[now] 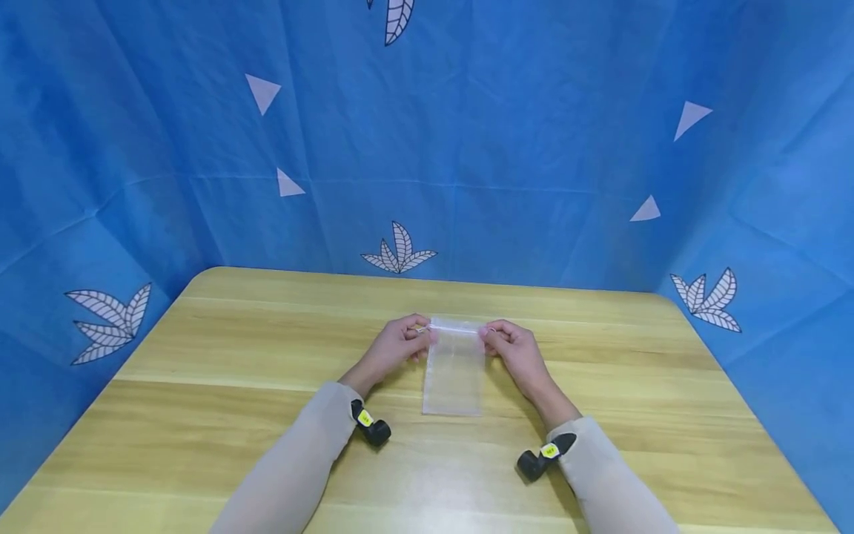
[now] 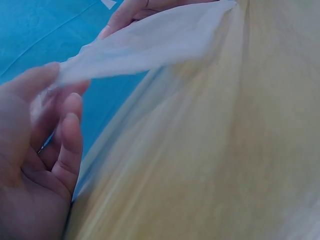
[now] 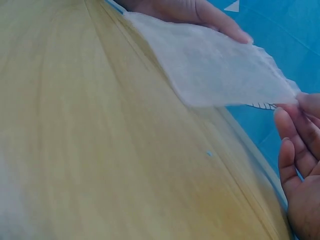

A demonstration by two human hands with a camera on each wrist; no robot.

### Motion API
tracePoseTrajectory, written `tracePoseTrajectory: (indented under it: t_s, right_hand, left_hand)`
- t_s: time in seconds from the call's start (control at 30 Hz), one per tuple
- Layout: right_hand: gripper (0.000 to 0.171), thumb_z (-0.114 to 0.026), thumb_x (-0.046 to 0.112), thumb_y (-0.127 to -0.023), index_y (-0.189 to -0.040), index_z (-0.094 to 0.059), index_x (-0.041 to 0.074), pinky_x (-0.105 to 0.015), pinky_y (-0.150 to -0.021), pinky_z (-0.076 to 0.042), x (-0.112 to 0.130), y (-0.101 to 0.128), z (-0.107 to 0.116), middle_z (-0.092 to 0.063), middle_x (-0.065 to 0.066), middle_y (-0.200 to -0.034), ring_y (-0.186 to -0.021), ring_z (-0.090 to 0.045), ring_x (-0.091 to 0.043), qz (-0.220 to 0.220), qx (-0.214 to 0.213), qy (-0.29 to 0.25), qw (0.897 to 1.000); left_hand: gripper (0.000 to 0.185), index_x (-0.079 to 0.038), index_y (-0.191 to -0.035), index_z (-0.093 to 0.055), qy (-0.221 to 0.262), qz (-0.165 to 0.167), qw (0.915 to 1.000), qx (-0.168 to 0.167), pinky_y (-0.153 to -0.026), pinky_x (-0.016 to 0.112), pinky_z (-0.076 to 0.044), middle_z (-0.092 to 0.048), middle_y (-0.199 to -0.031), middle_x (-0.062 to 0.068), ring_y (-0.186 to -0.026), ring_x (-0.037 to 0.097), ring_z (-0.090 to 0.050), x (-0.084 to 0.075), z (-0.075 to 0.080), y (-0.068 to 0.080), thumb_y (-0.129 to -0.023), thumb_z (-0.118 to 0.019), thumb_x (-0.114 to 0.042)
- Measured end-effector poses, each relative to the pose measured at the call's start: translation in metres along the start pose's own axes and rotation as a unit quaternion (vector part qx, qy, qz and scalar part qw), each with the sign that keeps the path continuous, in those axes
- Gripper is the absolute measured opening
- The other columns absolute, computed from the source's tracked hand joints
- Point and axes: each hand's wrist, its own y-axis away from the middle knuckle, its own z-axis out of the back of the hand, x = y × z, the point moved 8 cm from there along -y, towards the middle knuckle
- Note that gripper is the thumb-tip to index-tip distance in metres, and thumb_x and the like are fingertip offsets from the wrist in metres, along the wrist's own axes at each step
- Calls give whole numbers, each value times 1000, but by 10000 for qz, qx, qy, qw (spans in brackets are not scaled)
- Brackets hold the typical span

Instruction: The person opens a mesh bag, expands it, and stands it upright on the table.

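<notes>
A small clear bag [image 1: 454,371] lies near the middle of the counter [image 1: 200,415], a little toward the far edge, with its long side running away from the person. Its far end, the zip strip, is lifted between the two hands; the near end rests flat on the wood.

The left hand [image 1: 398,345] pinches the bag's far left corner between thumb and forefinger, the other fingers loosely curled beneath. In the left wrist view the thumb presses on top of the plastic edge and the bag [image 2: 150,42] stretches away from the left hand [image 2: 40,150] toward the other one at the top of the picture.

The right hand [image 1: 514,348] pinches the far right corner the same way. From the right wrist the bag [image 3: 225,70] hangs taut just above the counter [image 3: 100,150], its corner caught at the fingertips of the right hand [image 3: 300,160], with the rest of those fingers bent under it.

So the bag sits directly between the hands, held at both top corners. Both forearms, in pale sleeves [image 1: 300,460], come in from the near edge. A blue cloth [image 1: 467,148] with white leaves and triangles hangs behind and to both sides of the counter.
</notes>
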Motion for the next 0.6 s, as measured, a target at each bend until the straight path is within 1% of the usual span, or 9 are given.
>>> tracePoseTrajectory:
  t_s: [0.07,0.13,0.3,0.4,0.6]
  right_hand:
    - [23,-66,18,-95,-102,-66,-5,-26,-67,-52,1,-2,0,-66,-1,-76,-69,-60,-14,3,-15,-31,10000]
    - [23,-66,18,-95,-102,-66,-5,-26,-67,-52,1,-2,-1,-66,-1,-76,-69,-60,-14,13,-12,-57,10000]
    - [25,-64,20,-96,-102,-66,-4,-27,-68,-52,0,-1,-3,-67,-3,-79,-71,-61,-15,1,159,77,9998]
    - [25,-64,21,-97,-101,-67,-4,-27,-67,-51,0,0,-5,-66,-4,-78,-70,-60,-15,-17,264,157,9995]
    - [24,-65,19,-96,-99,-66,-5,-25,-68,-51,0,-1,-3,-68,-3,-78,-71,-60,-13,106,114,8,9999]
  left_hand:
    - [27,-6,-112,-63,-100,34,9999,94,-60,26,-50,-65,-71,3,-64,14,-58,0,0,0,-93,-70,-24]
    - [25,-5,-109,-64,-89,6,9999,137,-60,26,-50,-65,-71,2,-64,14,-57,-1,0,0,-93,-70,-24]
    - [19,-5,-102,-65,49,-166,9998,60,-58,25,-48,-62,-73,3,-65,14,-54,-3,1,1,-94,-68,-22]
    - [18,-6,-102,-65,52,-169,9998,31,-58,24,-47,-61,-74,3,-64,14,-53,-4,2,1,-95,-67,-23]
    - [18,-6,-103,-65,45,-173,9998,-20,-57,24,-48,-61,-76,4,-65,15,-53,-5,2,1,-96,-65,-23]
